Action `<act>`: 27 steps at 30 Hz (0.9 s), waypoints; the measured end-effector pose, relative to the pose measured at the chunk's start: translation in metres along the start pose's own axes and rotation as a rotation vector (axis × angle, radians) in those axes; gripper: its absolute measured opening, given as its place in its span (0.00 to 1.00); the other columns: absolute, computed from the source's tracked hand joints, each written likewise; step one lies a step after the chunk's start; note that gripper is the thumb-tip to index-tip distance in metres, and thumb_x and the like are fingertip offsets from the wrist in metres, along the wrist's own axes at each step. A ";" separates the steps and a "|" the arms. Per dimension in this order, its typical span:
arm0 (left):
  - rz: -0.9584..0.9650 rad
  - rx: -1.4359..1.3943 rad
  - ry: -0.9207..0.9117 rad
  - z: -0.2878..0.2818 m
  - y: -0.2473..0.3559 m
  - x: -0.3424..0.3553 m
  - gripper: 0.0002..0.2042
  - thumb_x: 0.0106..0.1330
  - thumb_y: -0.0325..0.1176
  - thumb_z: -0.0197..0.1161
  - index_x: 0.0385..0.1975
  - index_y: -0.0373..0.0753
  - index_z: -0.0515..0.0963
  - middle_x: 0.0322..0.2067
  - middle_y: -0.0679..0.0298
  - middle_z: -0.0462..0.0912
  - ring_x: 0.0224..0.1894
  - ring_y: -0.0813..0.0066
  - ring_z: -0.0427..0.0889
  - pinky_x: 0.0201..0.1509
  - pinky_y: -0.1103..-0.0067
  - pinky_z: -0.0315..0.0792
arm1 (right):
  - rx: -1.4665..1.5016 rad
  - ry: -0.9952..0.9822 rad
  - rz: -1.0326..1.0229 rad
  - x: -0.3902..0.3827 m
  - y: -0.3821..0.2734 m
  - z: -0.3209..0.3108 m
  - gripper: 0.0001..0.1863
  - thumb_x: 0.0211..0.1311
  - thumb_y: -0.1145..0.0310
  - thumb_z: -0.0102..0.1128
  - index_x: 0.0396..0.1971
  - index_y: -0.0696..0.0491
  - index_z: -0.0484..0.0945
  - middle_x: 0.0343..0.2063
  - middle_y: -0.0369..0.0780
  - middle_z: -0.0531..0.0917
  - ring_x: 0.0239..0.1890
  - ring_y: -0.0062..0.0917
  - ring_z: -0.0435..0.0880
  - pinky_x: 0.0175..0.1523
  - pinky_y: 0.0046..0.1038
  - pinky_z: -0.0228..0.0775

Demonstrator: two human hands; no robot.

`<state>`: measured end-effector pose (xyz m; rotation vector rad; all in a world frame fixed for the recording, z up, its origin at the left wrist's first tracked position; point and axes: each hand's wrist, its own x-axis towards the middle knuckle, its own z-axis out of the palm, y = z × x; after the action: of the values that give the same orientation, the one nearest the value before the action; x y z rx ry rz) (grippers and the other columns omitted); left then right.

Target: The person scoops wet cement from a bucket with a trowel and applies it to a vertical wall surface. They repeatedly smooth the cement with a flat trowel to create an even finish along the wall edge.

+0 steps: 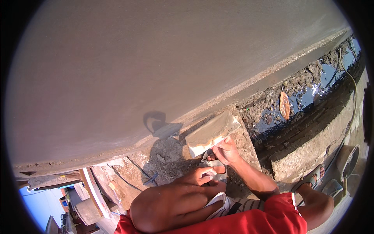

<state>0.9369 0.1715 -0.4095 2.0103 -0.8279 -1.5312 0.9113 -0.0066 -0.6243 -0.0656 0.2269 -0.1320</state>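
Note:
A pale rectangular block [212,132], its broad upper face coated in smooth grey cement, is tilted up by the foot of a plastered wall [117,78]. My right hand [226,151] grips the block's near right edge, thumb and fingers closed on its white side. Below and left of the block, my left hand [202,175] hangs in front of my bent knee with its fingers curled. Something whitish shows at those fingertips; whether it is an object or dried cement I cannot make out. The block's underside is hidden.
A muddy ditch with dark water [307,97] and a brown leaf [284,105] runs along the wall at right, bordered by a concrete edge [311,150]. A hose [355,93] and a bucket [348,160] lie beyond. Thin rods [144,173] and a board [93,191] are at left.

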 end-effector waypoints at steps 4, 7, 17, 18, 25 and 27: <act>-0.039 -0.111 0.114 0.029 -0.017 -0.028 0.14 0.65 0.31 0.56 0.49 0.34 0.73 0.45 0.49 0.78 0.48 0.57 0.77 0.51 0.68 0.71 | -0.126 0.056 0.085 0.005 0.028 0.022 0.13 0.59 0.80 0.57 0.45 0.58 0.71 0.37 0.42 0.82 0.39 0.29 0.83 0.51 0.36 0.76; -0.037 -0.191 0.186 0.049 -0.030 -0.032 0.14 0.65 0.31 0.56 0.49 0.35 0.73 0.45 0.50 0.78 0.48 0.58 0.77 0.51 0.68 0.71 | -0.096 0.077 0.097 0.017 0.041 0.027 0.19 0.60 0.80 0.56 0.51 0.53 0.66 0.42 0.41 0.80 0.44 0.29 0.82 0.51 0.37 0.77; 0.051 -0.403 0.433 0.084 -0.078 -0.006 0.14 0.66 0.32 0.56 0.49 0.38 0.73 0.45 0.51 0.79 0.46 0.60 0.78 0.51 0.69 0.72 | -0.277 0.209 -0.005 0.046 0.047 0.071 0.18 0.58 0.79 0.60 0.47 0.52 0.67 0.39 0.37 0.81 0.42 0.25 0.82 0.47 0.34 0.80; 0.053 -0.413 0.438 0.086 -0.080 -0.005 0.13 0.66 0.32 0.56 0.49 0.38 0.73 0.45 0.52 0.79 0.46 0.60 0.78 0.51 0.70 0.72 | -0.319 0.226 -0.023 0.045 0.050 0.081 0.18 0.58 0.80 0.60 0.46 0.52 0.66 0.39 0.38 0.81 0.42 0.25 0.82 0.47 0.33 0.80; 0.090 -0.457 0.459 0.083 -0.083 0.018 0.13 0.67 0.32 0.55 0.50 0.40 0.74 0.44 0.53 0.80 0.45 0.61 0.79 0.50 0.70 0.72 | -0.712 0.040 -0.074 0.001 0.014 0.182 0.21 0.60 0.82 0.56 0.53 0.59 0.63 0.37 0.36 0.80 0.32 0.11 0.76 0.36 0.17 0.73; 0.110 -0.459 0.472 0.078 -0.086 0.031 0.13 0.67 0.32 0.55 0.50 0.41 0.74 0.44 0.53 0.80 0.45 0.62 0.79 0.50 0.71 0.72 | -0.826 -0.033 -0.058 -0.017 0.001 0.171 0.23 0.60 0.81 0.56 0.55 0.60 0.63 0.36 0.35 0.80 0.29 0.09 0.74 0.33 0.15 0.69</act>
<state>0.8826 0.2092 -0.5105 1.8278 -0.3498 -1.0037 0.9346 0.0049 -0.4541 -0.8954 0.2349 -0.0873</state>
